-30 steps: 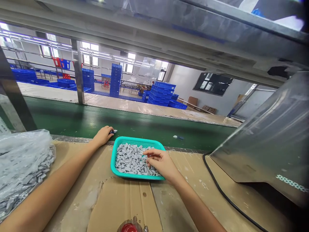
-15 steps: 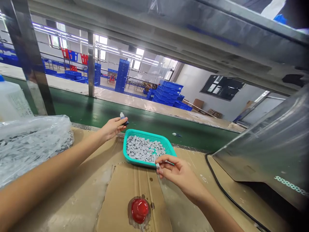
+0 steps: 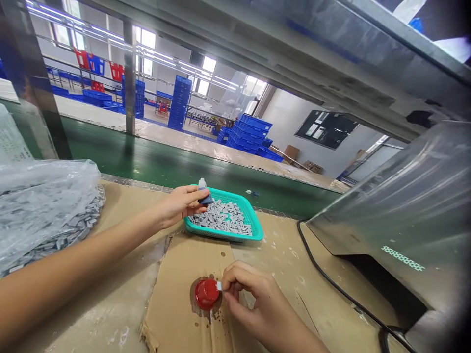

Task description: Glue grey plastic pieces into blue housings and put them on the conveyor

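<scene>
Taking the red cup [image 3: 206, 295] as the middle of the clock, with twelve pointing away from the person, the right hand [image 3: 253, 299] sits at three o'clock, thumb and fingers pinched on a small grey piece [image 3: 220, 286]. The piece sticks out from the fingertips toward the cup's edge, between two and three o'clock; whether it touches the cup cannot be told. The fingers hide its far end.

The left hand [image 3: 180, 207], out at eleven o'clock, grips a small dark blue part [image 3: 206, 200] with a whitish tip pointing up. It hangs over the left end of a green basket [image 3: 256, 230], covering some of the grey pieces [image 3: 230, 221] heaped inside. The basket lies between twelve and one.

Under the cup is a cardboard sheet [image 3: 174, 279], with a dark stain around the cup. At ten o'clock lies a clear plastic bag [image 3: 51, 196] full of grey pieces, the left forearm passing in front of it. Past the basket runs a green belt [image 3: 162, 169], carrying another small part [image 3: 253, 193] at one o'clock. A black cable [image 3: 324, 275] curves past at three, beside a large metal cover [image 3: 397, 196] at two.
</scene>
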`<state>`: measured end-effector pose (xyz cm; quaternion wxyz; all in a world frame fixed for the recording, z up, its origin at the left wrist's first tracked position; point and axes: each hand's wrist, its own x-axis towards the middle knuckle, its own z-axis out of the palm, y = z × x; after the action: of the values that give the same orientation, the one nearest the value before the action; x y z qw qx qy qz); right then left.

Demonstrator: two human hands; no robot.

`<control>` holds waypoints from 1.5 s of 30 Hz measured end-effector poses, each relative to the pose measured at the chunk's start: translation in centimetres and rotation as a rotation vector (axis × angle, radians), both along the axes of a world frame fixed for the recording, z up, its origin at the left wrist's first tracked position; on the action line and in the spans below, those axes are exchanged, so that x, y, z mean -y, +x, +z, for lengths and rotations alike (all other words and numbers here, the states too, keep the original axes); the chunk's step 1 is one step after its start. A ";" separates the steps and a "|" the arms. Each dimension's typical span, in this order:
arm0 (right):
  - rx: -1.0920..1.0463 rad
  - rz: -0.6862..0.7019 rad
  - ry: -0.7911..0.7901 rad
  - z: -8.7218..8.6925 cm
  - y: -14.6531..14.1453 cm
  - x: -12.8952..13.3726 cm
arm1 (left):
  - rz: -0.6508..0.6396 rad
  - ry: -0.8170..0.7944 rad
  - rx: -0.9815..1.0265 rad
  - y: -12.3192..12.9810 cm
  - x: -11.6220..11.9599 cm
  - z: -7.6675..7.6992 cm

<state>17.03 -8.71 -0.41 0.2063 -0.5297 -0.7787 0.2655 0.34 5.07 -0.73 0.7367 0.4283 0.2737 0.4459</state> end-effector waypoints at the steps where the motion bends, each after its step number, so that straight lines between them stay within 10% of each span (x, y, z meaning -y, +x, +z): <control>1: 0.016 0.009 0.019 -0.1 0.0 0.1 | 0.002 -0.006 -0.003 0.0 0.1 0.0; 45: 0.013 -0.055 0.340 -2.0 -0.9 1.9 | -0.059 0.261 -0.330 0.5 2.4 0.3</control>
<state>16.13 -10.58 -2.42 0.2950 -0.5099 -0.7990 0.1209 0.87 2.72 -0.39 0.6330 0.5952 0.3178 0.3795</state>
